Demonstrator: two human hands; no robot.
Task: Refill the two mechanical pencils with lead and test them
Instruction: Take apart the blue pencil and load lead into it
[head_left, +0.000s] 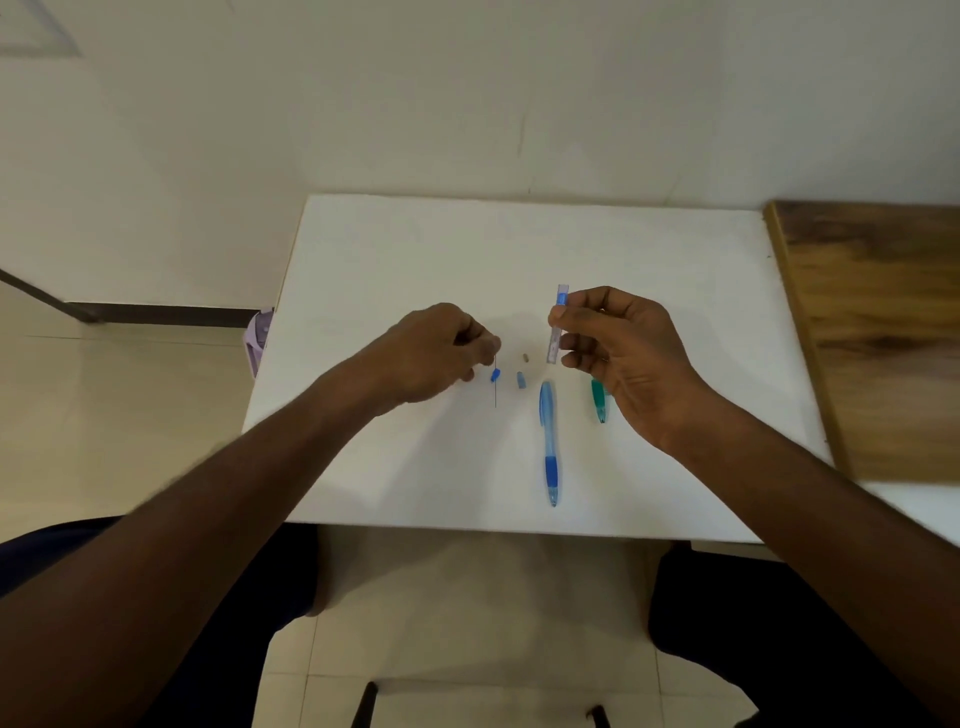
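On the white board (415, 249) lies a blue mechanical pencil (548, 441), its tip toward me. A green pencil (599, 400) lies to its right, partly hidden under my right hand (623, 353). That hand holds a clear lead case (558, 325) with a blue band upright between thumb and fingers. My left hand (441, 351) pinches a thin dark lead (496, 384) that hangs straight down. Beside the lead lie a small blue cap (495, 374), a paler blue cap (520, 379) and a tiny beige eraser (525, 357).
The white board lies on a table whose wooden top (872, 322) shows at the right. A lilac object (258, 332) stands off the board's left edge. A pale wall rises behind, and tiled floor lies below.
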